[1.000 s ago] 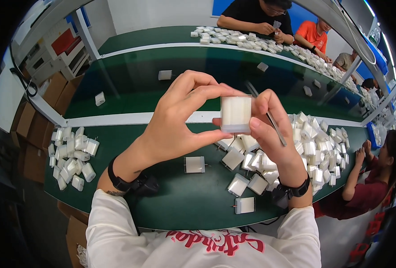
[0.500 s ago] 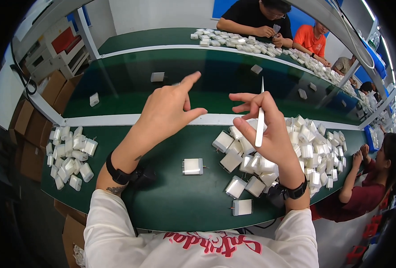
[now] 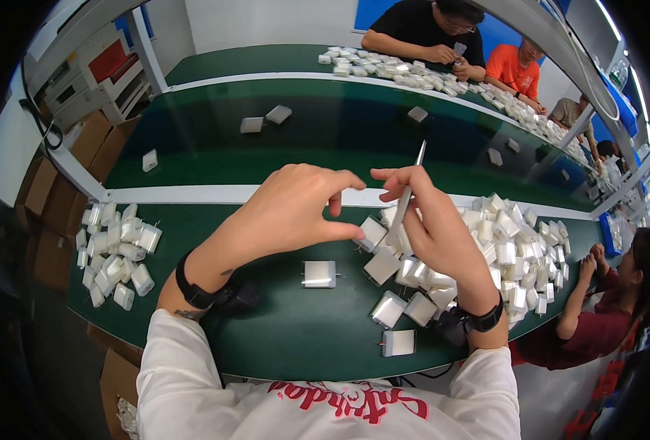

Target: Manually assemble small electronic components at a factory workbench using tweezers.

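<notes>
I see through the left one of two wide fisheye cameras worn side by side on my head. It looks down and forward, over the front of my white shirt [image 3: 229, 411] at the lower edge. My fingers [image 3: 343, 179] sit close, near the middle, with the near bench [image 3: 303, 330] just below them. The view tips far enough to reach a co-worker in black [image 3: 405, 31], smaller at the top. It is upright, its left my left, and the white rail [image 3: 193, 194] crosses it sideways.
</notes>
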Motion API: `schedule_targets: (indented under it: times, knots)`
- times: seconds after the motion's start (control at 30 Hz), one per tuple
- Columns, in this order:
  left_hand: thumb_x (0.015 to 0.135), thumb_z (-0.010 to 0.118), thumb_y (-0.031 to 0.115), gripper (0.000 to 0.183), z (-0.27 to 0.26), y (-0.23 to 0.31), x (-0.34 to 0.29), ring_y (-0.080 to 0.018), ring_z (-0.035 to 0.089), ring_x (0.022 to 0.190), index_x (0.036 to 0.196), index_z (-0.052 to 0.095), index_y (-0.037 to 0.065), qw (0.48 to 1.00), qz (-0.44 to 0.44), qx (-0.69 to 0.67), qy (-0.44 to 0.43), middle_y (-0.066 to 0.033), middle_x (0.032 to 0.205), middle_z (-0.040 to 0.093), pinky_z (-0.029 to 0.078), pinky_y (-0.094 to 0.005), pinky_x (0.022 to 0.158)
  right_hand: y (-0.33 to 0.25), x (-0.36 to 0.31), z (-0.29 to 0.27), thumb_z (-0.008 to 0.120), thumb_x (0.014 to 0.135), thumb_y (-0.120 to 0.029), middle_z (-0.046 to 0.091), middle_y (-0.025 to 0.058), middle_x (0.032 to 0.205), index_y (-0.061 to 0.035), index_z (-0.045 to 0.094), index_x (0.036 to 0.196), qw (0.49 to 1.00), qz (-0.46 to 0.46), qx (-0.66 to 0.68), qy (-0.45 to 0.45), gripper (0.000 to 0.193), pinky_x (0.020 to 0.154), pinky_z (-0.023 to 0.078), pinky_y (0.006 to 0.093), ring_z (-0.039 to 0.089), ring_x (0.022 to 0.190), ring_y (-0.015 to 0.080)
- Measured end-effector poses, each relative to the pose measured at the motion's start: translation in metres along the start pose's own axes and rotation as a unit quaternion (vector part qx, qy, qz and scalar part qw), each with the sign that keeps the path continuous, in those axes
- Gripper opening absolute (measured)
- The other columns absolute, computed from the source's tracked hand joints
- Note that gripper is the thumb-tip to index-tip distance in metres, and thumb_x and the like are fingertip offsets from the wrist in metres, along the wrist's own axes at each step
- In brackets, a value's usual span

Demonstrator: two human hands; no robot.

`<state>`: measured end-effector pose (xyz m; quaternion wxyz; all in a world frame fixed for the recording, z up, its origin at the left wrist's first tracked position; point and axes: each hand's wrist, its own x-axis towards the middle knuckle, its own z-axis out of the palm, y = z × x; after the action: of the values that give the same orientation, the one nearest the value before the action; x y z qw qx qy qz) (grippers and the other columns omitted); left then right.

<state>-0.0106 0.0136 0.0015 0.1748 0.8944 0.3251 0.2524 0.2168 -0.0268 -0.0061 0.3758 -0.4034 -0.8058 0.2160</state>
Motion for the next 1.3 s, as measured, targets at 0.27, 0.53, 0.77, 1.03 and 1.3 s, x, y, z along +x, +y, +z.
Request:
schedule_targets:
  times: [0.27,0.53,0.77,1.03,1.3]
  knots:
    - [0.076,0.079,0.015,0.017,0.002,0.007,-0.008,-0.0181,0.058,0.063,0.086,0.071,0.003,0.998,0.05,-0.032,0.021,-0.0061,0.071,0.065,0.046,-0.0306,0.058,-0.004,0.002,0.01,0.059,0.084,0.002,0.071,0.015,0.101,0.0009,0.065,0.108,0.999,0.025,-0.04,0.026,0.025,0.079,0.056,0.0325,0.071,0.089,0.0249]
    - [0.079,0.075,0.009,0.013,0.002,0.011,-0.001,-0.0204,0.057,0.064,0.083,0.067,0.0,0.995,-0.014,-0.09,0.049,-0.0082,0.074,0.064,0.045,-0.0312,0.059,-0.004,-0.001,0.005,0.066,0.089,-0.007,0.072,0.0122,0.097,-0.0004,0.063,0.112,0.999,-0.031,0.008,0.028,0.025,0.076,0.056,0.0318,0.072,0.085,0.023]
    - [0.08,0.073,0.007,0.012,0.005,0.011,-0.001,-0.0206,0.057,0.065,0.084,0.067,-0.002,0.993,0.003,-0.087,0.077,-0.0094,0.076,0.064,0.046,-0.0313,0.059,0.0,0.002,0.007,0.066,0.091,-0.01,0.071,0.0114,0.093,-0.0009,0.062,0.106,1.0,-0.008,0.003,0.018,0.018,0.073,0.056,0.0315,0.072,0.085,0.0227]
    - [0.08,0.071,0.003,0.008,0.004,0.01,-0.001,-0.0201,0.058,0.067,0.084,0.067,-0.003,0.993,0.009,-0.088,0.081,-0.0097,0.077,0.064,0.045,-0.0308,0.061,0.005,0.002,0.013,0.066,0.09,-0.013,0.07,0.0116,0.086,-0.0034,0.059,0.104,0.999,-0.029,-0.001,0.031,0.018,0.066,0.053,0.035,0.071,0.077,0.026]
    - [0.081,0.072,0.007,0.009,0.0,0.012,-0.002,-0.0212,0.056,0.066,0.083,0.067,-0.001,0.993,0.011,-0.08,0.082,-0.0085,0.075,0.063,0.044,-0.0332,0.061,0.003,0.003,0.015,0.066,0.09,-0.016,0.069,0.0127,0.078,-0.0059,0.057,0.103,0.998,-0.044,0.007,0.044,0.018,0.061,0.051,0.0381,0.07,0.071,0.0286]
